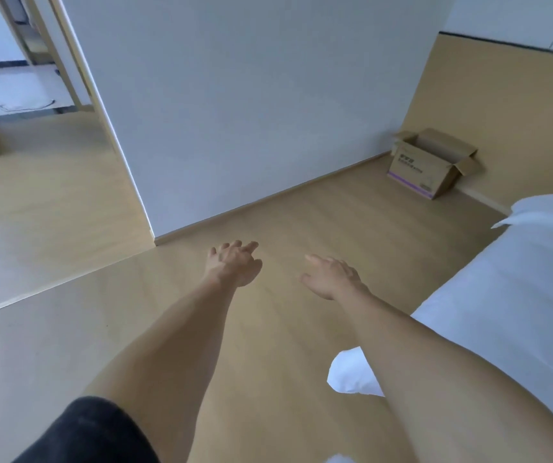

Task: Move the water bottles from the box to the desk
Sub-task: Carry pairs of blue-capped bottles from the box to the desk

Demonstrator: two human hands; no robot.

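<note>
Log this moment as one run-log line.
left hand: open, empty | right hand: open, empty | box: open, on floor in corner, out of reach | bottles: none visible

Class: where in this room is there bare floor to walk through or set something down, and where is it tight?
Bare floor runs between the white wall and the bed, up to the cardboard box. More lies left of the wall corner. It is tightest in the box's corner.

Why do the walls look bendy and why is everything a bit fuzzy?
In the head view, the wide-angle lens bows straight edges, so the white wall leans and its corner tilts; the cardboard box is soft, its print unreadable; the left hand and right hand look slightly smeared; light is even daylight, with no hard shadows or glare on the floor.
</note>
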